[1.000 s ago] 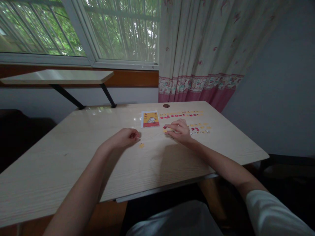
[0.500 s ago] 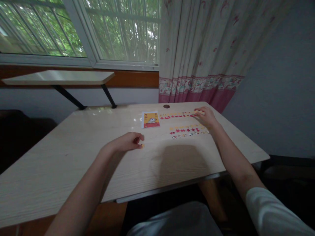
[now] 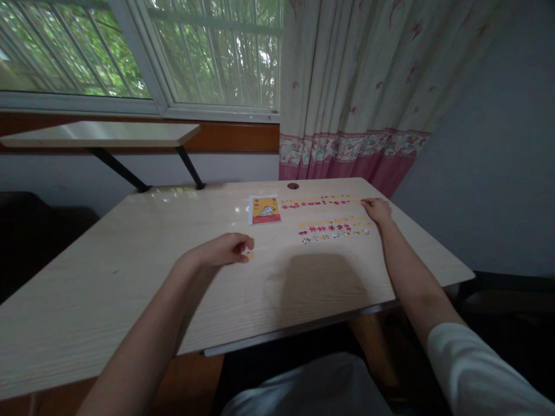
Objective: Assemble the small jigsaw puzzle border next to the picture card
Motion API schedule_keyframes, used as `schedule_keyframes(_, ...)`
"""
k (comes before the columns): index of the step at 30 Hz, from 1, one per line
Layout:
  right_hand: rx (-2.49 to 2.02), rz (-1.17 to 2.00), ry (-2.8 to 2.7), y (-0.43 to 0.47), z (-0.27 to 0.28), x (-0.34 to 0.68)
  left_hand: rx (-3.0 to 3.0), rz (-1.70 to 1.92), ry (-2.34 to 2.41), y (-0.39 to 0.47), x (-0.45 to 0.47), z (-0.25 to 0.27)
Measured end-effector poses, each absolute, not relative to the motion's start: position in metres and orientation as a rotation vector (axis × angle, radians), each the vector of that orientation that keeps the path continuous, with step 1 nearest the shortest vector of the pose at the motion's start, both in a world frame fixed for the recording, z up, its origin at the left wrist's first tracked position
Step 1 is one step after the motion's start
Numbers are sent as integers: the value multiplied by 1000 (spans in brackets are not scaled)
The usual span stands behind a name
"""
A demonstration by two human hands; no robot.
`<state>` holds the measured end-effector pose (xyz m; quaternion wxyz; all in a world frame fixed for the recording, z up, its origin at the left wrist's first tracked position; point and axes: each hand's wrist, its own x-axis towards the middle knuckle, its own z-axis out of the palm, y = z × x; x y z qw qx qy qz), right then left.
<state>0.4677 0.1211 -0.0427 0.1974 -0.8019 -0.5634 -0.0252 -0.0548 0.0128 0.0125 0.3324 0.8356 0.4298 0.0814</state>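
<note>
My left hand (image 3: 229,248) rests on the table with thumb and index finger apart. A small yellow puzzle piece (image 3: 250,255) lies at its fingertips, close to the thumb. At the right end of the far rows, my right hand (image 3: 377,210) has its fingertips pinched together on what looks like a puzzle piece, mostly hidden by the fingers. Those rows hold yellow pieces and red pieces (image 3: 314,204). Nearer to me are more rows: yellow, dark red pieces (image 3: 327,228) and white patterned pieces (image 3: 336,236). A yellow and red picture card (image 3: 266,210) with a white cartoon figure lies left of them.
The pale wooden desk (image 3: 151,277) has a round cable hole (image 3: 293,186) at its back edge. A raised shelf (image 3: 104,134) on black legs stands at the back left. A curtain (image 3: 347,104) hangs behind the desk, beside a barred window (image 3: 217,52).
My right hand has moved right along the far rows, uncovering pieces it was over. My left hand has stayed almost still, its fingertips beside the yellow piece.
</note>
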Motion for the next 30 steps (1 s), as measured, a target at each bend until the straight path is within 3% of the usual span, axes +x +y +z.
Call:
schedule_keyframes(15,-2156,-211,-1561,114,-30,449,2171,156,1139,10,-50,16)
schedule_keyframes(20,-1752,-338,-1758,105,-10,395,2136,186,1115,10,-50,15)
schedule_keyframes(26,-1044,-249,-2160,55,-9,276,2077,270,1076,5,-42,17)
schedule_keyframes(30,-754,-190,-2305,18,-15,224,1833,588,1008,0,-18,13)
